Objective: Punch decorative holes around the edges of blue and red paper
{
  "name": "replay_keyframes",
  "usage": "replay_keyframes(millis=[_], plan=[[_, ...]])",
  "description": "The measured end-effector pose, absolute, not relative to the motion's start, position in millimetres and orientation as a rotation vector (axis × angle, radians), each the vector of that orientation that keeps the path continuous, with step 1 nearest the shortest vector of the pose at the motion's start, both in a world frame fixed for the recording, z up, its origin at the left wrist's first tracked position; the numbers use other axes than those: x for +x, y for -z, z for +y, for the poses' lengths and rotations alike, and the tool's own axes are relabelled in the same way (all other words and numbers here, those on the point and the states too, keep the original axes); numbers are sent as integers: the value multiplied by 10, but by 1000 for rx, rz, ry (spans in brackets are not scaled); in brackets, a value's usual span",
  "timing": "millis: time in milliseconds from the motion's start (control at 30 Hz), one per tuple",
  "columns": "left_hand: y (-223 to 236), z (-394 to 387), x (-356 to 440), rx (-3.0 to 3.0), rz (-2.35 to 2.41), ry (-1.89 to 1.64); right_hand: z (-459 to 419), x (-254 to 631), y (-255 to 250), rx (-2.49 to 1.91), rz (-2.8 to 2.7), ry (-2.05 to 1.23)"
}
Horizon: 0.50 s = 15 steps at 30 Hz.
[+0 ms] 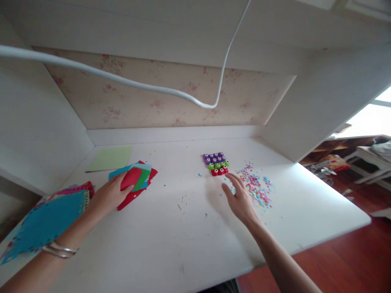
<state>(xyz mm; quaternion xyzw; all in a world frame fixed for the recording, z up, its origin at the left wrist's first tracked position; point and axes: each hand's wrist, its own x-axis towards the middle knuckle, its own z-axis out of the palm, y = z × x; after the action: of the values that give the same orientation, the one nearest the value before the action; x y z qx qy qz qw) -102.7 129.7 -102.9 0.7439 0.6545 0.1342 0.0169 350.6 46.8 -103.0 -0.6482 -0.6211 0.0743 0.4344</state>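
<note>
My left hand (pixel 111 193) is closed at the edge of a small red sheet (pixel 132 179), its thumb along the lower side. That sheet overlaps a green piece (pixel 142 180) on a loose pile of blue and red sheets; whether they are paper or felt I cannot tell. Over the right half of the table hovers my right hand (pixel 240 201), fingers apart and holding nothing. Just beyond its fingertips stand small figures with googly eyes (pixel 216 163), grouped in purple, green and red rows. Colourful confetti (pixel 256 185) lies scattered beside that hand.
A larger stack of blue and red sheets with punched edges (pixel 51 217) lies at left. Behind is a pale green sheet (pixel 110 158). A white cable (pixel 137 84) hangs across the front. Side panels and a back wall (pixel 159 106) enclose the white table (pixel 183 248).
</note>
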Motion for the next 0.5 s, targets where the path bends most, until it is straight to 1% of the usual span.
replay_keyframes(millis=[167,267,367,433,500], plan=[[796,1075,-819,2296,2196,-571,1344,3744,902,-1741,-1420,-292],[688,869,-605,2336,2098,-663,1784,3908,985,-1824,-1364,-301],[683,745,-457,2397,1926,-693,1975,4009,1089,-1879,-1355,-301],[747,742,-425,2495,1802,-685,1995,4036,1119,-1889,-1368,-280],[845,786,-435,2532,1788,-690,1967,4017,1098,-1871,-1392,-229]])
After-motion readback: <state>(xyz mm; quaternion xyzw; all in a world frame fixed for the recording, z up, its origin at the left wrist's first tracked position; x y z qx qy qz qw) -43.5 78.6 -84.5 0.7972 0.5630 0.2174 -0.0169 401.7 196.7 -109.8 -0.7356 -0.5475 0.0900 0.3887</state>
